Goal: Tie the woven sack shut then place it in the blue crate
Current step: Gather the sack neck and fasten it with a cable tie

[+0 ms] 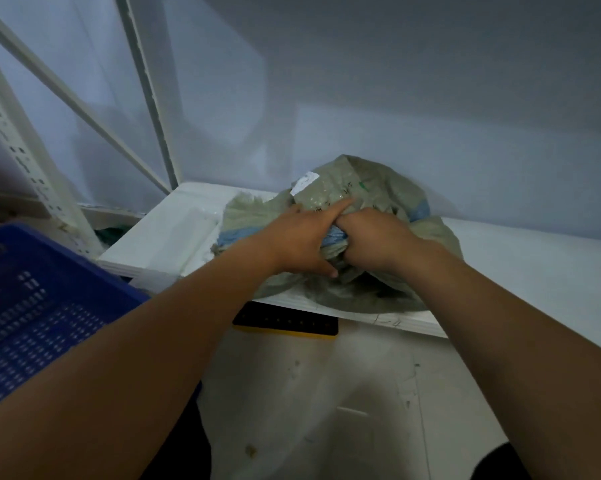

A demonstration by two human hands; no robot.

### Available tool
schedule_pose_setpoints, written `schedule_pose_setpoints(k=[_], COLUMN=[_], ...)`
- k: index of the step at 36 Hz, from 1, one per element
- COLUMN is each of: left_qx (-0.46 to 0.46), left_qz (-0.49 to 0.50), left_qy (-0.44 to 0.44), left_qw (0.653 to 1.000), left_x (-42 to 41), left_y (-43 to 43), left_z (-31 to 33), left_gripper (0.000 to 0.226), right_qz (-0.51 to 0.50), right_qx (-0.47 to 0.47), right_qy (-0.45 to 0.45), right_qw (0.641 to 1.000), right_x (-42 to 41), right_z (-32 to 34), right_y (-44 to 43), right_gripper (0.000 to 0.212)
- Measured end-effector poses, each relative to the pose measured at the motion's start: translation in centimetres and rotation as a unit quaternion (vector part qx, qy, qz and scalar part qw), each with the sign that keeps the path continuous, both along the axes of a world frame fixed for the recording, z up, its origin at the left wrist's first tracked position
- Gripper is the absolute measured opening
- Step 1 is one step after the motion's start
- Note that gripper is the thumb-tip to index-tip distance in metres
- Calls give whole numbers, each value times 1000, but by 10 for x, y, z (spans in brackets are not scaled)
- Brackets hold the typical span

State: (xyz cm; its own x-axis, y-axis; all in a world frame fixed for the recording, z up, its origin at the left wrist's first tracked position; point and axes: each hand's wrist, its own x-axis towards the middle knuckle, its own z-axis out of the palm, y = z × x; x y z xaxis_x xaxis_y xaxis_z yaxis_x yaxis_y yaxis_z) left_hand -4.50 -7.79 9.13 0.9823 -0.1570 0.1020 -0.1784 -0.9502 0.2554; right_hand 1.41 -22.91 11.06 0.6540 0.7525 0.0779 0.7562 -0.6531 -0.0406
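A grey-green woven sack [368,188] with a blue stripe and a white label lies on a low white platform [521,258] against the wall. Its neck is bunched together between my two hands. My left hand [299,240] grips the gathered neck, its index finger stretched out over the fabric. My right hand [375,237] has its fingers curled round the same bunched neck right beside it. The loose frayed mouth of the sack spreads out to the left of my hands. The blue crate [32,306] with perforated walls stands at the lower left, partly behind my left forearm.
A white metal shelving frame [25,161] with slanted braces rises at the left. A black and yellow flat object [285,322] lies on the floor under the platform's front edge. The pale floor [327,393] below is scuffed.
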Motion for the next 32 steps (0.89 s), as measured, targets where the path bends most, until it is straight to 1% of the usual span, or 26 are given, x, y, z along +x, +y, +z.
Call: schedule_pose_setpoints(k=[2,5,8,12,15,23,26,29,32], left_qx=[-58,-105,-109,-80,-88,-124,-189,-253,-309], left_qz=[20,41,52,72,82,85,100,98,87], left_qy=[15,22,38,73,86,119,117,127,146], left_qw=[998,993,992,992,989,981,970,954,936], left_x=[1,-1,-2,0,2,3,3,1,-3], left_y=[0,1,0,0,4,5,3,-1,-2], left_z=[0,3,10,11,7,10,12,19,23], left_gripper=[112,76,53,25,32,35,44,44,42], right_qz=[4,0,2,3,2,-1,-20,-46,-58], right_qx=[30,66,86,88,78,75,90,104,128], right_qy=[-15,-23,-26,-31,-38,-36,-26,-16,3], right_qw=[999,998,996,996,996,997,995,993,990], right_x=[-1,-1,-3,-6,-8,-3,2,10,15], right_z=[-1,-2,1,4,5,5,10,16,15], right_y=[-1,-1,1,3,4,5,4,2,3], right_gripper=[34,28,26,18,17,13,11,12,8])
